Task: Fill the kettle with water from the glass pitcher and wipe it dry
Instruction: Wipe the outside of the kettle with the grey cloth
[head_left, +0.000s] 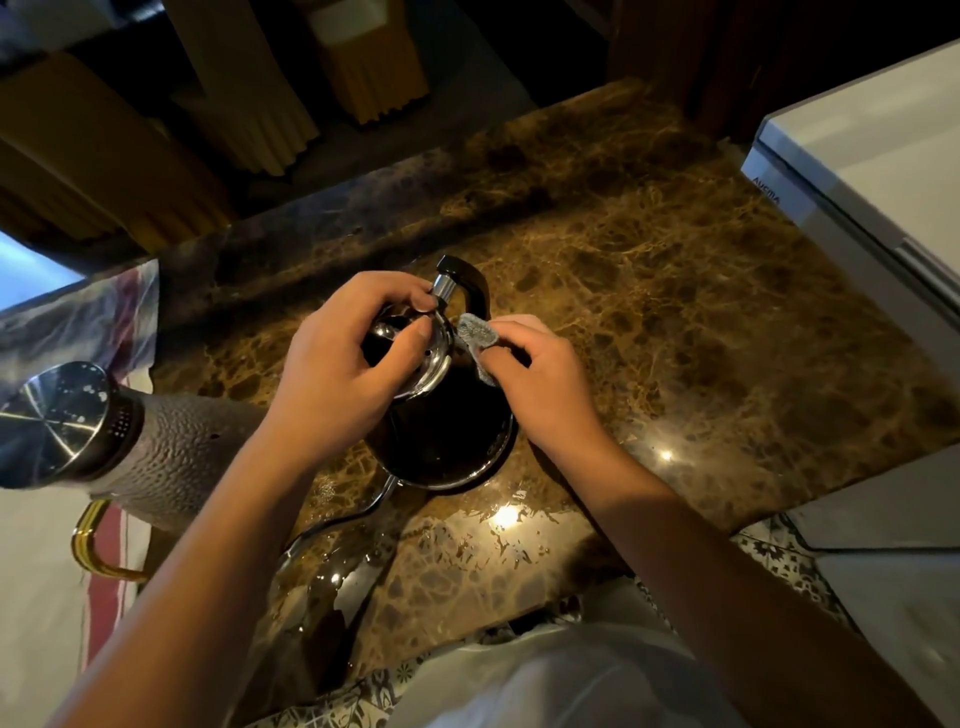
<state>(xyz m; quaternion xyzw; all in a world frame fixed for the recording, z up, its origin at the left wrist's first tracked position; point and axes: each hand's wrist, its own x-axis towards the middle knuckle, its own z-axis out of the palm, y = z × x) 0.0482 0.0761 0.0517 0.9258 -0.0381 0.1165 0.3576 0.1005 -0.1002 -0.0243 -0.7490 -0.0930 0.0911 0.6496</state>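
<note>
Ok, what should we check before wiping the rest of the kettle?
1. Kettle standing upright on the counter: ok.
2. Left hand steadying the lid: ok.
3. Cloth in the right hand, touching the kettle by the handle: ok.
4. Lid fully seated: cannot tell, the hand covers it.
5. Counter dry near the spout: not ok, water pooled there.
6. Pitcher clear of the elbows: ok, it sits off to the left.
</note>
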